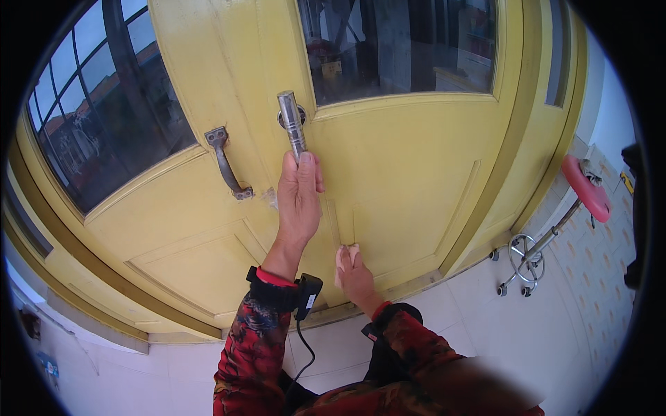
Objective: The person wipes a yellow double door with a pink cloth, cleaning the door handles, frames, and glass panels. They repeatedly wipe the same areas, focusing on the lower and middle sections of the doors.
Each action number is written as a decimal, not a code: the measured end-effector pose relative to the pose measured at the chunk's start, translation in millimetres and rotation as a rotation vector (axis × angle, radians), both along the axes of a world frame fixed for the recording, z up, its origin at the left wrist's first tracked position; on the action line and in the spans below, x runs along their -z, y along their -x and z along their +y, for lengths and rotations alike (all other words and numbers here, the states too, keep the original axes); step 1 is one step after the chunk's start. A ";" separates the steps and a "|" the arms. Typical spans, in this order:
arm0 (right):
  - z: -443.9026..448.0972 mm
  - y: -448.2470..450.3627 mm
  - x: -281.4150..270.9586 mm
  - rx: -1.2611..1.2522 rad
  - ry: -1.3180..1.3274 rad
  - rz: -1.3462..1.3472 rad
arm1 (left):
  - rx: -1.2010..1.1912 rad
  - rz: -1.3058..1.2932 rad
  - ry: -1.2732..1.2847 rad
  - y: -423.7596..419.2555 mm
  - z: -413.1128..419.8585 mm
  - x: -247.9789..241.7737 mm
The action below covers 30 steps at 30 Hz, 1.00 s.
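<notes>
My left hand (300, 195) grips the lower part of a shiny metal pull handle (291, 117) on a yellow double door (406, 151). A round mounting plate shows behind the handle's upper part. Lower down and to the right, my right hand (360, 278) holds a folded pale pink cloth (341, 262) at the door's lower panel; whether the cloth presses on the surface is hard to tell. Left of my left hand, a dark, worn metal pull handle (227, 165) is fixed to the other door leaf.
A wheeled stool with a red seat (585, 190) stands at the right, a crumpled rag (590, 171) on its seat. Glass panes (400, 49) fill the upper door. A raised sill (416, 283) runs along the door's foot, above a pale tiled floor (468, 333). A cable (311, 348) hangs from my left wrist.
</notes>
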State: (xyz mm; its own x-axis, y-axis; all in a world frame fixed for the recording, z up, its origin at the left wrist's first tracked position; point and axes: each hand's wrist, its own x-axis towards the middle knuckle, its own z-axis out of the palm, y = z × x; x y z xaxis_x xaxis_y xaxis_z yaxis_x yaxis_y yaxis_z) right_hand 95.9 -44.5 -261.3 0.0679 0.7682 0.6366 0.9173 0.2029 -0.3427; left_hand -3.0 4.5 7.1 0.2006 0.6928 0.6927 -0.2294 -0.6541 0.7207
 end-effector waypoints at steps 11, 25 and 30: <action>-5.8 -10.9 -99.2 -0.039 -0.195 0.270 | -0.012 0.028 0.054 2.8 -2.0 -2.0; 7.1 27.9 106.1 0.073 0.350 -0.183 | 0.058 -0.019 0.086 1.5 -0.4 -1.6; -13.0 10.3 141.7 -0.162 0.688 0.334 | 0.059 -0.008 0.051 3.0 -1.2 -2.5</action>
State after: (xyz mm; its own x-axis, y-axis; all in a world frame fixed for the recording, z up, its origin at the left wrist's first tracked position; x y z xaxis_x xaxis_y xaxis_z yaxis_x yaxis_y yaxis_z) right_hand 85.6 -57.5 -403.0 0.0249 0.9995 -0.0211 0.7205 -0.0326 -0.6927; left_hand -6.0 3.3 9.5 0.2368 0.7145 0.6584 -0.2722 -0.6018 0.7509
